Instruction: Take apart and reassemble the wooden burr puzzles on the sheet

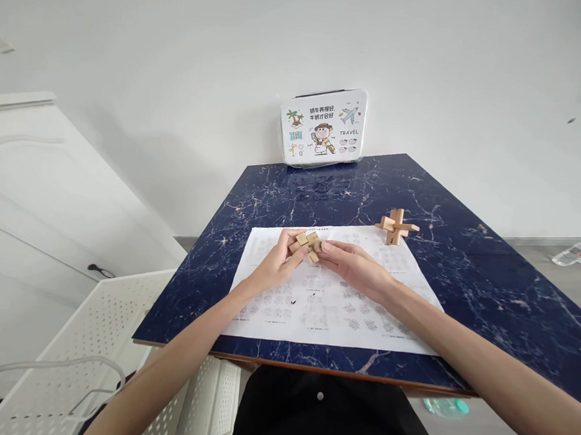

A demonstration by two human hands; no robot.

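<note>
1. Evidently, both hands are busy with one thing: a pale-wood cluster of square-ended, interlocking blocks [312, 238], held right between the fingers.
2. The left hand [278, 261] grasps the cluster's left side, thumb on the near face and fingers curled round behind, probably to keep the loose-looking blocks from slipping apart.
3. The right hand [356, 266] pinches the cluster's right side with its fingertips, a lighter hold that would suit adjusting a single block; how deep the grip goes is hidden.
4. Directly beneath the fingers, a white paper sheet printed with small grey diagrams [324, 315] lies flat, presumably spread there so the drawings can be read while both hands work.
5. To the right of the fingers and slightly beyond, a cross-shaped wooden block assembly [395, 228] stands at the sheet's far right corner, seemingly set aside to leave working room.
6. Under everything, the dark-blue marbled table [465, 254] extends past the fingers. At its far edge, a white cartoon-printed case [294, 153] stands upright by the wall, likely out of the way.
</note>
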